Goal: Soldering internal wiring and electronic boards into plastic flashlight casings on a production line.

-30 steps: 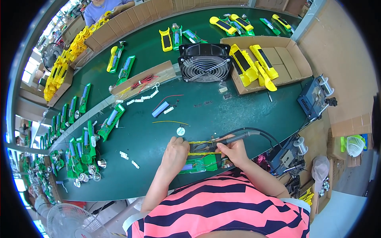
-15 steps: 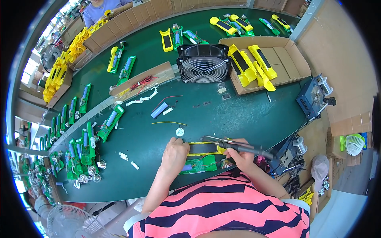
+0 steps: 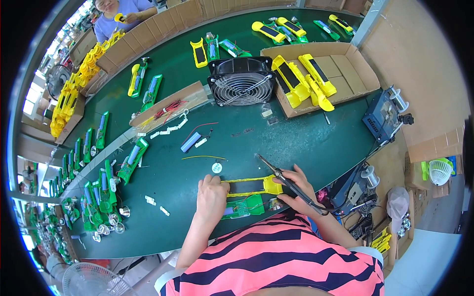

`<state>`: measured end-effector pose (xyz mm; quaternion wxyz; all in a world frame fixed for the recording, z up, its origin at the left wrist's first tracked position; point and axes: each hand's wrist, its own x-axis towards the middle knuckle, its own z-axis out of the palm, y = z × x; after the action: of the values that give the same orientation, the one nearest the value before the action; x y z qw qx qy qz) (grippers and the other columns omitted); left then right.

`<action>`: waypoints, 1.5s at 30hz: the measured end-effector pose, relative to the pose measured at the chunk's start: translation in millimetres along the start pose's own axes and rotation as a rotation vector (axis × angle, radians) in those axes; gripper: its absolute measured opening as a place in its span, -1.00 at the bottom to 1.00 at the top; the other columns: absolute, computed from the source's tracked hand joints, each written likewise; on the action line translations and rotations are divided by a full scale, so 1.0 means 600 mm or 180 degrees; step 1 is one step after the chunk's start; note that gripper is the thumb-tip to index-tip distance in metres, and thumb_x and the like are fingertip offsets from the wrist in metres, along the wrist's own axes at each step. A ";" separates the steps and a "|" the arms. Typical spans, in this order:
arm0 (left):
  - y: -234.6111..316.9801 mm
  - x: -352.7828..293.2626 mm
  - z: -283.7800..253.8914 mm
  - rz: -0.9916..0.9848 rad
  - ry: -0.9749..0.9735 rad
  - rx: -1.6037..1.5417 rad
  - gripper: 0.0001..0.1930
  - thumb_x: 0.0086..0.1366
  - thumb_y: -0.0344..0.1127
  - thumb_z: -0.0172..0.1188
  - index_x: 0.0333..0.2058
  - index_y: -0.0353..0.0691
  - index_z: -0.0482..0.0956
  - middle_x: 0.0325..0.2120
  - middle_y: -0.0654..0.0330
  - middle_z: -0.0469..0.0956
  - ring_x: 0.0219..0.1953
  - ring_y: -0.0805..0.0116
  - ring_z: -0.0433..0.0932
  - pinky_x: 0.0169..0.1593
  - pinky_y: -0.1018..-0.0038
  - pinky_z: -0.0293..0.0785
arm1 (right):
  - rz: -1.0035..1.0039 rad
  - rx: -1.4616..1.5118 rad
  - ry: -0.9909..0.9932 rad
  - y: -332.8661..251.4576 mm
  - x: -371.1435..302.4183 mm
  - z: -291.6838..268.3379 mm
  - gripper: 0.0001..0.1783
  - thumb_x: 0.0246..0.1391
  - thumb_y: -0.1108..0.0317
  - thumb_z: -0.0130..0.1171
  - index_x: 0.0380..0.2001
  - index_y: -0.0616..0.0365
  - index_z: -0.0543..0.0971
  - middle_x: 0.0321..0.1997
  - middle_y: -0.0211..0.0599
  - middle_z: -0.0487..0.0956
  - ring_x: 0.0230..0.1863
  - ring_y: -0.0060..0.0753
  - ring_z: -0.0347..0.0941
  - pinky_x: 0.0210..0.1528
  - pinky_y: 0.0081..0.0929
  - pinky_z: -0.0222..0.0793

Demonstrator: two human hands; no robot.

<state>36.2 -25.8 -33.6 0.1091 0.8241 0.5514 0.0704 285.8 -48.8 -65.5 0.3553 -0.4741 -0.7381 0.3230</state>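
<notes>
My left hand (image 3: pixel 211 198) is closed around the left end of a yellow casing (image 3: pixel 273 186) with a dark panel, which lies flat on the bench. My right hand (image 3: pixel 300 191) holds a soldering iron (image 3: pixel 292 184) between thumb and fingers. Its tip points up and left, above the casing and apart from it. The fingertips of that hand are close to the casing's right end. Just below lies a green circuit housing (image 3: pixel 251 205), partly covered by my left hand, with a small lamp reflector (image 3: pixel 275 203) at its right. A round white disc (image 3: pixel 217 168) rests above the casing.
A black fan (image 3: pixel 241 83) stands ahead, beside a cardboard box (image 3: pixel 348 74) of yellow casings. A blue soldering station (image 3: pixel 380 120) is at right. Green housings (image 3: pixel 101 192) cluster at left. A loose blue battery (image 3: pixel 190 142) lies mid-bench. Across the partition, a person handles a yellow part.
The soldering iron has tilted more steeply, its tip swinging up and its handle dropping, as my right hand's fingers spread somewhat. My left hand keeps its grip. The person opposite has raised a yellow part.
</notes>
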 end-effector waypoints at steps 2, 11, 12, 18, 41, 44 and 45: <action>0.001 0.000 0.000 -0.0004 0.0012 0.0068 -0.96 -0.16 -0.46 0.05 -0.67 -0.21 0.48 -0.62 0.16 0.36 -0.41 0.24 0.34 -0.34 0.38 0.22 | 0.0085 0.0102 -0.0009 0.005 -0.002 0.000 -0.46 -0.32 0.40 0.26 -0.14 0.10 0.41 -0.10 -0.35 0.43 0.01 -0.28 0.29 0.22 -0.10 -0.10; 0.000 0.001 -0.004 -0.0116 0.0072 0.0057 -0.94 -0.17 -0.45 0.08 -0.67 -0.17 0.53 -0.60 0.18 0.34 -0.40 0.25 0.33 -0.33 0.36 0.20 | 0.0159 -0.0023 -0.0062 -0.003 0.004 -0.006 -0.43 -0.31 0.40 0.26 -0.13 0.14 0.31 -0.15 -0.48 0.50 -0.04 -0.34 0.33 0.23 -0.10 -0.13; 0.000 0.001 -0.006 -0.0128 0.0054 0.0015 -0.94 -0.18 -0.45 0.10 -0.67 -0.16 0.53 -0.61 0.18 0.34 -0.40 0.25 0.32 -0.34 0.36 0.20 | 0.0128 -0.0086 -0.0114 -0.004 0.006 -0.007 -0.44 -0.31 0.40 0.25 -0.13 0.14 0.31 -0.15 -0.48 0.50 -0.04 -0.34 0.33 0.23 -0.10 -0.13; 0.002 0.008 -0.030 -0.0155 0.0159 -0.0439 -0.95 -0.17 -0.47 0.15 -0.65 -0.16 0.55 -0.59 0.21 0.35 -0.40 0.24 0.33 -0.32 0.36 0.21 | 0.0095 -0.0116 -0.0167 -0.008 0.008 -0.010 -0.44 -0.30 0.42 0.25 -0.13 0.15 0.31 -0.15 -0.46 0.50 -0.03 -0.33 0.33 0.23 -0.07 -0.15; 0.075 -0.012 0.040 -0.0246 0.0975 -0.0658 -0.95 -0.06 -0.48 0.12 -0.54 -0.24 0.51 -0.61 0.15 0.42 -0.48 0.17 0.41 -0.38 0.35 0.30 | -0.0703 0.0452 -0.0059 -0.001 0.048 0.026 -0.49 -0.23 0.48 0.22 -0.13 0.15 0.30 -0.18 -0.21 0.46 -0.15 -0.15 0.40 0.09 -0.18 0.16; 0.066 -0.008 0.036 -0.0327 0.0677 -0.0459 -0.88 -0.15 -0.51 0.05 -0.54 -0.24 0.51 -0.59 0.13 0.41 -0.51 0.19 0.42 -0.40 0.37 0.32 | -0.0902 0.0414 -0.0005 0.004 0.051 0.017 -0.52 -0.23 0.47 0.23 -0.15 0.13 0.32 -0.28 -0.25 0.50 -0.26 -0.26 0.46 0.08 -0.17 0.17; 0.064 -0.006 0.034 -0.0335 0.0679 -0.0460 -0.88 -0.15 -0.51 0.05 -0.54 -0.24 0.51 -0.59 0.13 0.41 -0.51 0.19 0.42 -0.40 0.37 0.32 | -0.0888 0.0397 0.0130 -0.001 0.053 0.008 -0.60 -0.22 0.43 0.23 -0.22 0.13 0.38 -0.38 -0.28 0.52 -0.34 -0.31 0.48 0.06 -0.19 0.19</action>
<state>74.0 -45.4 -43.6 0.1125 0.7719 0.5958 0.1913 272.0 -20.1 -61.0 0.4404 -0.3505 -0.7679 0.3060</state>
